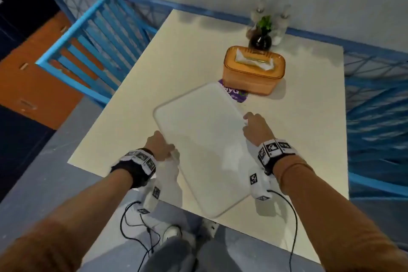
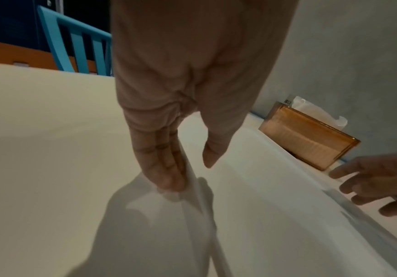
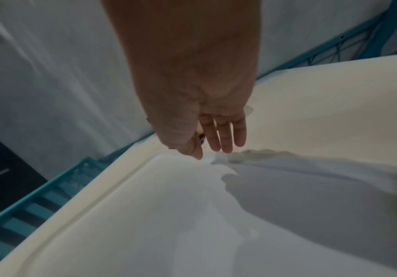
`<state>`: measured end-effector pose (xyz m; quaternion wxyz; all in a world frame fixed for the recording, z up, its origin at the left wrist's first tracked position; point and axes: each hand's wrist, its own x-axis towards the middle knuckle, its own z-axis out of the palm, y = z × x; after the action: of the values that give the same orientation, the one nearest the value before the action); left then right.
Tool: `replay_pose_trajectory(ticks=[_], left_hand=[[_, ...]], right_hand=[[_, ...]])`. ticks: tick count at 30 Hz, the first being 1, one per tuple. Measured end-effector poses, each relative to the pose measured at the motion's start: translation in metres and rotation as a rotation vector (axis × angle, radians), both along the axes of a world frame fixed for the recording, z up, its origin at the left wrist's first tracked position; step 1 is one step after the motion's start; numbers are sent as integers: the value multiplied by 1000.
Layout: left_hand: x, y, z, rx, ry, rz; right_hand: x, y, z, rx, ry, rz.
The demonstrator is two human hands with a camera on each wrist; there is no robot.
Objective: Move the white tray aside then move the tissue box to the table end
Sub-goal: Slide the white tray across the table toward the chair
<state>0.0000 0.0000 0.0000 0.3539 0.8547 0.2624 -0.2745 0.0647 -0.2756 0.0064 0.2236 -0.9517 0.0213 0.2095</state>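
The white tray (image 1: 198,139) lies lengthwise across the middle of the cream table (image 1: 176,57), its near corner at the table's front edge. My left hand (image 1: 163,148) holds the tray's left rim, fingers (image 2: 166,176) along the outside and thumb over the inside. My right hand (image 1: 251,123) holds the right rim (image 3: 168,215), thumb tip on top and fingers reaching past the edge. The orange tissue box (image 1: 254,70) stands just beyond the tray's far end, white tissue poking out, and shows in the left wrist view (image 2: 311,138) too.
A purple card (image 1: 237,96) lies partly under the tray and tissue box. A dark vase with a green plant (image 1: 260,40) and clear bottles (image 1: 280,26) stand at the table's far end by the wall. A blue chair (image 1: 92,40) is left, blue latticework (image 1: 375,95) right.
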Motion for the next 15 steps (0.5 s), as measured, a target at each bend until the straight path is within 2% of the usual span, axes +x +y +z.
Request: replay_pose_trajectory(ticks=[5, 9, 15], left_hand=[[0, 1, -8, -52, -46, 84], [2, 15, -8, -94, -90, 73], [28, 61, 1, -6, -116, -2]], right_hand=[[10, 7, -7, -143, -52, -67], [12, 9, -12, -92, -15, -92], [4, 39, -19, 13, -7, -126]])
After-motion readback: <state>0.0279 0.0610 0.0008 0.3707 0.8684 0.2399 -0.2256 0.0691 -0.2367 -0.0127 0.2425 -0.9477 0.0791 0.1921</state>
